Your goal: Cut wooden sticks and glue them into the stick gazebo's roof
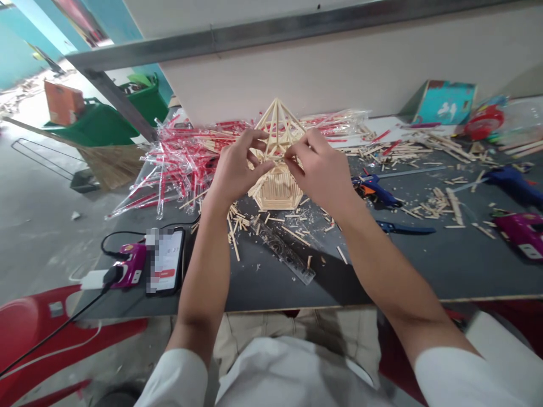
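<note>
A: Fingers?
B: Left hand (238, 167): thumb and index parted at the wooden-stick model (279, 189). Right hand (321, 167): fingertips bunched at its roof edge; can't tell if gripping.
A: Model?
B: On counter (263, 291), between hands. Pyramid frame (277, 118) over hexagonal slatted base, pale wood; mid-section partly hidden.

The stick model (278, 192) was pale cream-yellow, its sticks forming fine stripes. Beneath it, the tabletop (271, 297) was dark grey. Left of it, clear wrappers (182, 152) showed red streaks; right of it stood a turquoise box (432, 107) with a white splotch.
</note>
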Motion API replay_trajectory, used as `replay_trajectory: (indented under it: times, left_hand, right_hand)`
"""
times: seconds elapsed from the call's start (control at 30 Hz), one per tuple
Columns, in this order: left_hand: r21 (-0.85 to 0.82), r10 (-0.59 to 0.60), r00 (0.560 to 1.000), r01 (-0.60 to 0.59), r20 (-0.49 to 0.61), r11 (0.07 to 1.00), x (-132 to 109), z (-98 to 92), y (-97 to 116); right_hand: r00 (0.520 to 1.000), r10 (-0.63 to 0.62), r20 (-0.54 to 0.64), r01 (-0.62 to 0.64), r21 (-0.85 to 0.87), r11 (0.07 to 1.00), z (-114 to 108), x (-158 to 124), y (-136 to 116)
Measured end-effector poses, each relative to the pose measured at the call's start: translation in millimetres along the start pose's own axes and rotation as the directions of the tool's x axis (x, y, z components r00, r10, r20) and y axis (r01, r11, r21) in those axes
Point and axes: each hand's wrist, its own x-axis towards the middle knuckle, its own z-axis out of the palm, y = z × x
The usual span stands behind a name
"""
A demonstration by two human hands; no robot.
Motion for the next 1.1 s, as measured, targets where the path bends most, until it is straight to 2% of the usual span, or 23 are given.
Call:
replay_trajectory:
  times: [0.13,0.33,0.5,0.7,0.9,1.1]
  left_hand:
    - [-0.059,-0.010,1.000,0.010,0.002,0.998,0.5,4.3,-2.9]
    - [-0.054,-0.016,1.000,0.015,-0.011,0.998,0.9,5.2,-1.3]
    - [-0.023,-0.017,1.000,0.016,-0.017,1.000,-0.1,2.2,7.8]
    - [0.042,0.050,0.997,-0.052,0.052,0.998,0.8,-0.8,14.1]
    - [0.083,0.060,0.997,-0.063,0.039,0.995,2.5,3.5,15.3]
    - [0.087,0.065,0.998,-0.067,0.026,0.994,3.3,5.9,16.7]
  right_hand:
    - [0.999,0.006,-0.037,-0.004,0.042,0.999,5.8,-1.3,0.7]
    - [0.997,0.082,0.013,-0.083,0.197,0.977,10.5,-0.4,3.9]
    - [0.998,0.067,0.014,-0.067,0.074,0.995,11.4,0.1,3.7]
    - [0.999,0.039,0.003,-0.039,0.183,0.982,11.5,-1.2,4.6]
    - [0.998,0.038,0.053,-0.039,0.015,0.999,9.5,-0.4,4.1]
    - [0.999,0.024,0.034,-0.024,-0.001,1.000,12.3,-1.1,5.0]
